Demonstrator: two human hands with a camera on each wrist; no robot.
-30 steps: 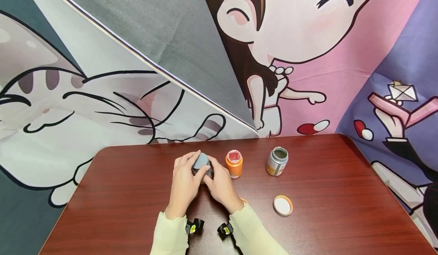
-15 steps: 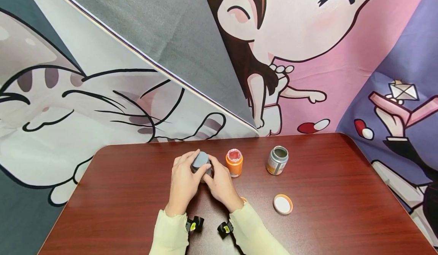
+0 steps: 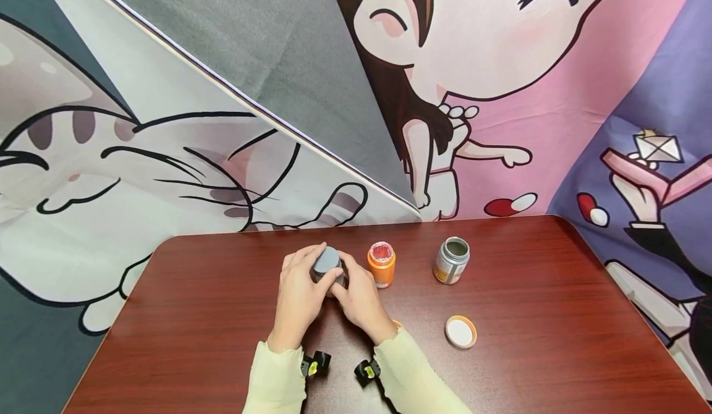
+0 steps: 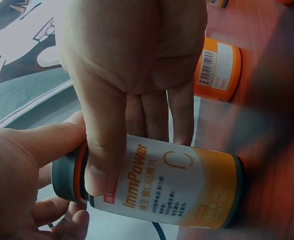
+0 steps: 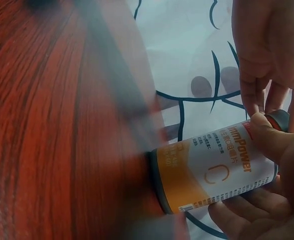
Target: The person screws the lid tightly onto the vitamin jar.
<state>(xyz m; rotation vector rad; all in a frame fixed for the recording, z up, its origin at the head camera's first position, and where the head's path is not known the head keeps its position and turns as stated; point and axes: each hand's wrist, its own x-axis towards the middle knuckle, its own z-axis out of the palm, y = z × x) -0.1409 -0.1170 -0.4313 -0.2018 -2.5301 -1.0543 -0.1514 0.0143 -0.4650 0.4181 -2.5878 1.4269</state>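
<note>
Grips ImmPower bottle [image 4: 177, 185] near far table edge [image 3: 222, 238] in right hand [image 3: 361, 299], pinches its cap [image 3: 327, 259] in left hand [image 3: 299, 287]; has open orange bottle [image 3: 381, 272] close at three o'clock, open gray bottle [image 3: 450, 267] beyond, upturned lid [image 3: 460, 332] towards four.

The middle jar [image 3: 381, 272] stands between bottle [image 4: 172, 182] and right jar [image 3: 450, 267], lid [image 3: 460, 332] before the latter.

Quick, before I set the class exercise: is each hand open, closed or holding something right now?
Left hand: closed, gripping the grey cap.
Right hand: closed, holding the white-and-orange bottle.
</note>
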